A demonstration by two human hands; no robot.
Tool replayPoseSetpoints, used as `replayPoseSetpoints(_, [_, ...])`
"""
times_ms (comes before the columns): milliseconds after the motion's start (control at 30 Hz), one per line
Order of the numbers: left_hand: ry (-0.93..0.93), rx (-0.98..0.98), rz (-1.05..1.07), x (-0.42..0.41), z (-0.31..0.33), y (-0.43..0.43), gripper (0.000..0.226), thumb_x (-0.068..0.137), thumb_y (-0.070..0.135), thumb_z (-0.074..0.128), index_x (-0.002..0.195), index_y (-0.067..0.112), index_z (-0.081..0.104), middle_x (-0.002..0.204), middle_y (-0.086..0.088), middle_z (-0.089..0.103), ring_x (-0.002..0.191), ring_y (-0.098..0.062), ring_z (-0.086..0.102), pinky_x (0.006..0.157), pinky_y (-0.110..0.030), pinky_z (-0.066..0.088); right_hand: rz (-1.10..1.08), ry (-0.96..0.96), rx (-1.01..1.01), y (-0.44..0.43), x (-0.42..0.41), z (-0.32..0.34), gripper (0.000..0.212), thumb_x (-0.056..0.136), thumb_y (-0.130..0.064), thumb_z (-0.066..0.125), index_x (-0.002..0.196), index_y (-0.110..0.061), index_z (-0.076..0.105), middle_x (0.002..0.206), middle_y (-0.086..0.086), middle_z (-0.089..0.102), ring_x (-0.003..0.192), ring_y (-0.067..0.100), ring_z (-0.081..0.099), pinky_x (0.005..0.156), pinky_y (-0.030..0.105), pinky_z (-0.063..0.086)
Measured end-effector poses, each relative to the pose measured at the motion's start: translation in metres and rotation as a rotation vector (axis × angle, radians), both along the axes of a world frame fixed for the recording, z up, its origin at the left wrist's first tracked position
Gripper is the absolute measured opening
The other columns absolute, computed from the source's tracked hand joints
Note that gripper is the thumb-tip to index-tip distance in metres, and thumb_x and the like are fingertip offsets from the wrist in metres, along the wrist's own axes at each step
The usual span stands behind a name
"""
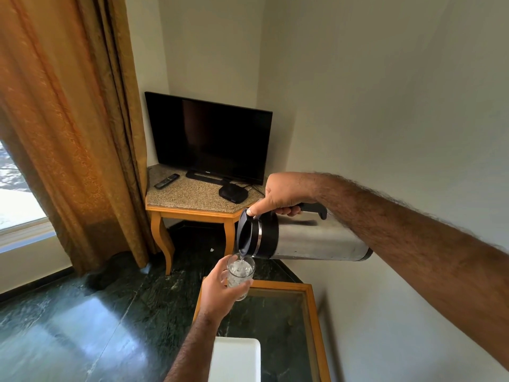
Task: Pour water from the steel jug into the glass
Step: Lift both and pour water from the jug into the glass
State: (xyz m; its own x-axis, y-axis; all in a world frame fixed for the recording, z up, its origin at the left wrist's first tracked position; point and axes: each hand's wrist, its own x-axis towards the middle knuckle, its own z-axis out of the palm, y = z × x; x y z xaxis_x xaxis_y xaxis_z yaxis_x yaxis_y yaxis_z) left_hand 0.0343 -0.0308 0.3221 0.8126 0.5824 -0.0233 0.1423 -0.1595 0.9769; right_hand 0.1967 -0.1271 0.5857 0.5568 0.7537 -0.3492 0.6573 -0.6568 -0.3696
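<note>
The steel jug (316, 241) lies tipped almost level in the air, its black lid end pointing left and down. My right hand (286, 194) grips its black handle from above, thumb pressed on the lid. A thin stream of water falls from the spout into the clear glass (240, 274), which is held upright just under the spout. My left hand (220, 292) is wrapped around the glass from the left. Bubbling water fills much of the glass.
Below the hands stands a glass-topped table with a wooden frame (312, 312), bearing a white tray (237, 357). A corner table (192, 208) behind holds a television (209, 136), a remote (166, 181) and a black box (232, 194). An orange curtain (68, 128) hangs at left.
</note>
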Motion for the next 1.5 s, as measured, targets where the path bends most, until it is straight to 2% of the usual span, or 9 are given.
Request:
replayPoseSetpoints(133, [0.006, 0.011, -0.006, -0.003, -0.002, 0.002, 0.07, 0.072, 0.027, 0.093, 0.127, 0.045, 0.054, 0.127, 0.016, 0.061, 0.127, -0.017, 0.056, 0.109, -0.043, 0.05, -0.003, 0.012, 0.003, 0.001, -0.001, 0.0, 0.055, 0.084, -0.056, 0.075, 0.056, -0.012, 0.059, 0.043, -0.004, 0.055, 0.037, 0.013, 0.049, 0.041, 0.02, 0.041])
replayPoseSetpoints(267, [0.009, 0.02, -0.01, -0.006, -0.001, 0.005, 0.064, 0.072, 0.022, 0.093, 0.118, 0.048, 0.055, 0.116, 0.02, 0.066, 0.11, -0.006, 0.063, 0.085, -0.015, 0.05, -0.002, 0.008, 0.007, 0.001, 0.0, 0.0, 0.056, 0.084, -0.057, 0.075, 0.056, -0.011, 0.059, 0.044, -0.003, 0.056, 0.038, 0.013, 0.049, 0.04, 0.018, 0.041])
replayPoseSetpoints(400, [0.011, 0.024, -0.016, -0.007, 0.002, 0.004, 0.066, 0.073, 0.021, 0.092, 0.118, 0.048, 0.053, 0.112, 0.027, 0.062, 0.104, 0.003, 0.06, 0.069, -0.002, 0.048, 0.002, 0.009, 0.006, 0.0, -0.001, -0.001, 0.055, 0.084, -0.056, 0.074, 0.057, -0.011, 0.059, 0.042, -0.004, 0.055, 0.036, 0.011, 0.049, 0.04, 0.017, 0.041])
replayPoseSetpoints(533, [0.005, 0.028, -0.021, -0.006, -0.001, 0.003, 0.066, 0.073, 0.023, 0.092, 0.125, 0.043, 0.056, 0.114, 0.028, 0.062, 0.111, -0.005, 0.061, 0.082, -0.007, 0.046, -0.004, 0.014, 0.01, -0.002, 0.0, -0.002, 0.055, 0.084, -0.057, 0.074, 0.057, -0.011, 0.06, 0.042, -0.005, 0.055, 0.037, 0.012, 0.049, 0.043, 0.02, 0.042])
replayPoseSetpoints(633, [0.001, 0.023, -0.003, -0.004, -0.004, 0.002, 0.074, 0.072, 0.027, 0.093, 0.137, 0.031, 0.057, 0.122, 0.018, 0.063, 0.124, -0.014, 0.058, 0.098, -0.027, 0.051, -0.011, 0.024, 0.028, -0.006, 0.001, -0.001, 0.056, 0.084, -0.057, 0.075, 0.055, -0.012, 0.059, 0.042, -0.004, 0.055, 0.035, 0.013, 0.049, 0.045, 0.022, 0.043])
replayPoseSetpoints(867, [-0.018, 0.018, -0.016, -0.001, -0.002, 0.002, 0.072, 0.07, 0.033, 0.093, 0.13, 0.045, 0.055, 0.119, 0.028, 0.062, 0.127, -0.014, 0.057, 0.109, -0.043, 0.048, -0.027, 0.05, 0.062, -0.015, 0.004, -0.007, 0.056, 0.085, -0.056, 0.075, 0.054, -0.011, 0.059, 0.042, -0.004, 0.055, 0.036, 0.013, 0.049, 0.044, 0.022, 0.043])
replayPoseSetpoints(1100, [-0.073, -0.03, -0.041, 0.001, 0.01, 0.002, 0.062, 0.075, 0.012, 0.091, 0.116, 0.045, 0.06, 0.105, 0.038, 0.071, 0.102, 0.013, 0.068, 0.075, -0.009, 0.054, -0.038, 0.047, 0.121, -0.035, 0.01, -0.022, 0.059, 0.087, -0.059, 0.071, 0.055, -0.01, 0.061, 0.042, -0.003, 0.056, 0.038, 0.013, 0.051, 0.046, 0.024, 0.045])
replayPoseSetpoints(1333, [-0.087, -0.017, -0.044, 0.003, 0.02, -0.001, 0.063, 0.073, 0.016, 0.093, 0.118, 0.044, 0.061, 0.112, 0.033, 0.072, 0.107, 0.006, 0.07, 0.079, -0.01, 0.054, -0.096, 0.096, 0.301, -0.067, 0.015, -0.047, 0.066, 0.087, -0.062, 0.068, 0.066, 0.0, 0.068, 0.051, 0.007, 0.058, 0.048, 0.023, 0.053, 0.048, 0.024, 0.045])
replayPoseSetpoints(1500, [-0.062, -0.023, -0.043, 0.008, 0.015, -0.004, 0.063, 0.073, 0.016, 0.093, 0.116, 0.046, 0.059, 0.108, 0.041, 0.069, 0.106, 0.014, 0.066, 0.092, -0.02, 0.05, -0.249, 0.213, 0.494, -0.092, 0.013, -0.066, 0.065, 0.084, -0.067, 0.069, 0.052, -0.012, 0.059, 0.05, 0.008, 0.055, 0.046, 0.023, 0.049, 0.049, 0.026, 0.045])
